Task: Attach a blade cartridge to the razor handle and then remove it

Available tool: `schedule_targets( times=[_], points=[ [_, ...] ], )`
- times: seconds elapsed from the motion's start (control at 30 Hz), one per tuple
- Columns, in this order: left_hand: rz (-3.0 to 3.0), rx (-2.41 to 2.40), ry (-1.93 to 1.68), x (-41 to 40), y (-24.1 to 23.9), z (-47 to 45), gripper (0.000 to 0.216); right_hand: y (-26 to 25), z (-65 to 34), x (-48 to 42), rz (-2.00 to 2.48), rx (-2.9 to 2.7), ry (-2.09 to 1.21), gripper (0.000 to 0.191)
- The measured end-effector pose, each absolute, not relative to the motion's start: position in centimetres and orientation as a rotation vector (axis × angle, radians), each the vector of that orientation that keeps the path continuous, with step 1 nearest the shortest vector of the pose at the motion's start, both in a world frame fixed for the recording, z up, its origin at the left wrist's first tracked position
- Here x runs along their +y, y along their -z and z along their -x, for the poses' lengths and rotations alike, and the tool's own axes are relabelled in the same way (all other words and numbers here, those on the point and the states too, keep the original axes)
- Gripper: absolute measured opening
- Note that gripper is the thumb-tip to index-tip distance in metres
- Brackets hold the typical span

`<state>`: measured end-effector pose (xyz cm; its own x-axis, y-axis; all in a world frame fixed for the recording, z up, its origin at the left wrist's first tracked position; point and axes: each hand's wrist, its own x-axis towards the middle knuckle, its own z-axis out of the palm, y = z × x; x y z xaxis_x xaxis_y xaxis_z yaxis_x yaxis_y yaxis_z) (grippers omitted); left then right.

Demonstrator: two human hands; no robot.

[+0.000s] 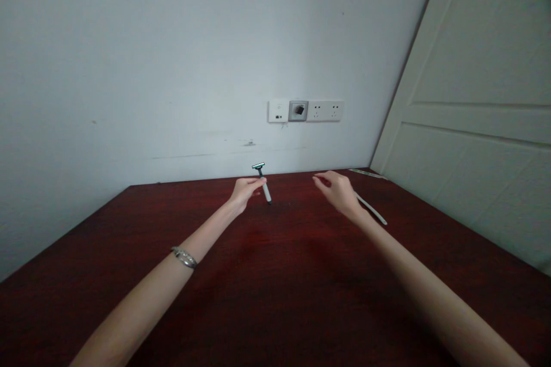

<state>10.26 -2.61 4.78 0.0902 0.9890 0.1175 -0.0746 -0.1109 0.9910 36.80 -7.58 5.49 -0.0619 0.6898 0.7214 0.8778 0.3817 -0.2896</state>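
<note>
Slim disposable razor, white plastic handle and dark green head, pinched head-up and slightly tilted in the closed fingertips of the left hand above the dark red wooden table; right hand loosely half-open, empty, beside a flat white strip.

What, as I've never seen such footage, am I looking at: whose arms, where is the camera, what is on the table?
No machine: these are a person's own bare arms, filmed by a camera on their head looking forward and down. The left hand, bracelet on that arm, pinches a razor in its fingers, blade head up, over the dark red table. The right hand holds nothing, fingers loosely curled. Beside it a white strip lies on the table. Wall sockets sit behind, a door on the right.
</note>
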Motion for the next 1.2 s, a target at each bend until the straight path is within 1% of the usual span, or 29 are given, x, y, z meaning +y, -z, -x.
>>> schedule_targets(
  times=[0.13, 0.23, 0.43, 0.7, 0.97, 1.1, 1.2],
  points=[
    [-1.285, 1.186, -1.188, -1.2, -4.0, -5.5, 0.04, -3.8, -44.5, -6.4, 1.864, -1.712, 0.333, 0.029],
    [-1.248, 1.277, -1.093, -0.5, -3.2, -2.9, 0.039, -1.9, -48.9, -6.0, 2.177, -1.675, 0.256, 0.032],
    [-1.244, 1.331, -0.869, -0.1, -2.3, -0.9, 0.033, 0.6, -52.0, -5.8, 2.456, -1.64, -0.024, 0.039],
    [-1.34, 1.44, -0.799, 0.1, -1.4, -0.2, 0.028, 1.9, -51.7, -5.2, 2.472, -1.573, -0.062, 0.034],
    [-1.428, 1.567, -0.71, -0.1, -1.5, -0.1, 0.024, 1.5, -50.6, -5.6, 2.422, -1.578, -0.039, 0.026],
    [-1.439, 1.6, -0.658, 0.2, -1.5, 0.3, 0.024, 0.3, -48.0, -5.5, 2.319, -1.6, 0.044, 0.028],
    [-1.435, 1.608, -0.646, 0.6, -1.3, 0.6, 0.023, -1.1, -43.7, -5.1, 2.159, -1.688, 0.064, 0.027]
  ],
)
